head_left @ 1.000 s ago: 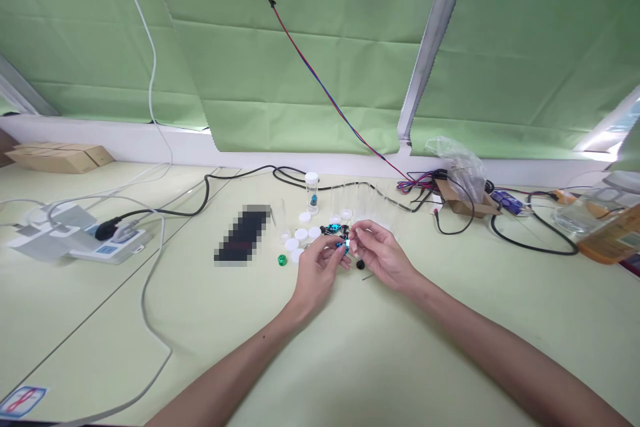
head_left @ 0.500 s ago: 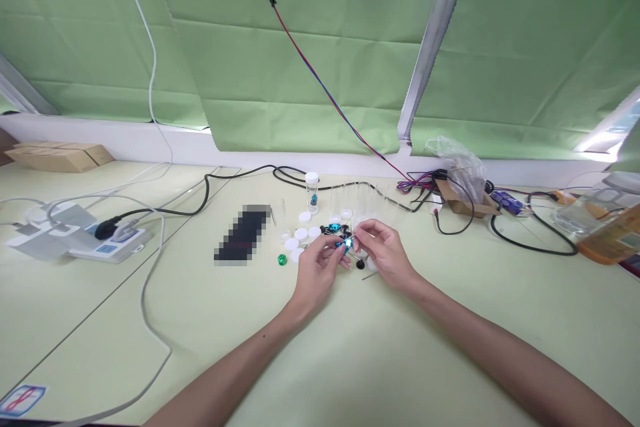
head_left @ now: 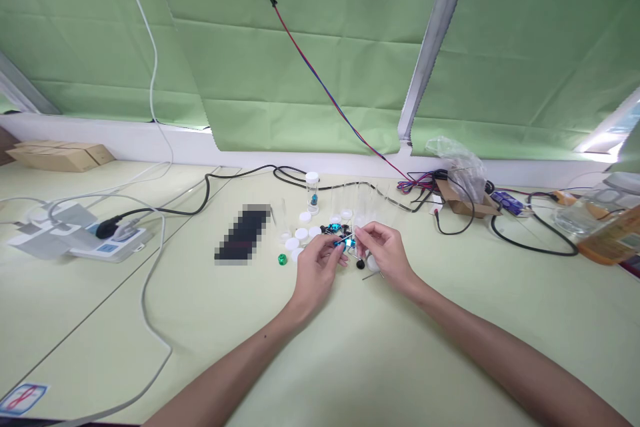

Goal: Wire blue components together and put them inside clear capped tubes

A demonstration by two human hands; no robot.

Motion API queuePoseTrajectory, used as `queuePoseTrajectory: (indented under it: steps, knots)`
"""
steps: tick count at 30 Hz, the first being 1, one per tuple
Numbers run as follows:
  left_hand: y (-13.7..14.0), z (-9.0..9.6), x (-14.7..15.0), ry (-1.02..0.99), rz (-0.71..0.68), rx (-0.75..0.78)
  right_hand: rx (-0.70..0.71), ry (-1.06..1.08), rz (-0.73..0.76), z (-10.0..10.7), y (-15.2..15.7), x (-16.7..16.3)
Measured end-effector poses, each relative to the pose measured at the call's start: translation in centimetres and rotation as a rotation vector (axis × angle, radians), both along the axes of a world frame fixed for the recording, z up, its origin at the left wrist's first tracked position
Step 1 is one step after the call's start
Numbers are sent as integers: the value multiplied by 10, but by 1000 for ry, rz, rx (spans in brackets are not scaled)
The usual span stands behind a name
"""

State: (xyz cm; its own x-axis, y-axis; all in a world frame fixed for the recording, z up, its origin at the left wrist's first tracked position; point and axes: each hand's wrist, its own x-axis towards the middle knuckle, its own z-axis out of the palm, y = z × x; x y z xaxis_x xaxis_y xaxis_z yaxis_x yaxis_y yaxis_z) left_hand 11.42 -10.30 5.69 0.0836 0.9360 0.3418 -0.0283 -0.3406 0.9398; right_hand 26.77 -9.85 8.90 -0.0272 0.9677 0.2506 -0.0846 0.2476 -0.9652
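Small glossy blue part [head_left: 349,243] pinched in left hand [head_left: 317,265], apparently for steadiness, while right hand [head_left: 385,255] pinches thin grey rod [head_left: 348,237].

Left hand [head_left: 316,265] pinches small blue part [head_left: 343,244]; right hand [head_left: 384,251] holds thin rod [head_left: 349,236] close to it. White caps [head_left: 301,233], green piece [head_left: 283,259] lie leftward; capped clear tube [head_left: 313,188] stands behind.

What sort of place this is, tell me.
Probably a workshop or lab bench by a window: there are small blue parts among loose white caps, a power strip, and green blinds with daylight at their edges.
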Motion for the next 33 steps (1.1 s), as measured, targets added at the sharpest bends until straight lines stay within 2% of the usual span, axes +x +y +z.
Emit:
queuePoseTrajectory:
  steps: [10, 15, 20, 33]
  knots:
    - [2, -3, -2, 41, 37, 39, -79, 43, 59, -1, -1, 1]
    - [1, 0, -2, 30, 38, 34, -68, 42, 73, -5, 0, 3]
    - [1, 0, -2, 11, 29, 14, -120, 136, 111, -7, 3, 3]
    - [2, 11, -2, -62, -65, -85, -174, 270, 386, 0, -2, 0]
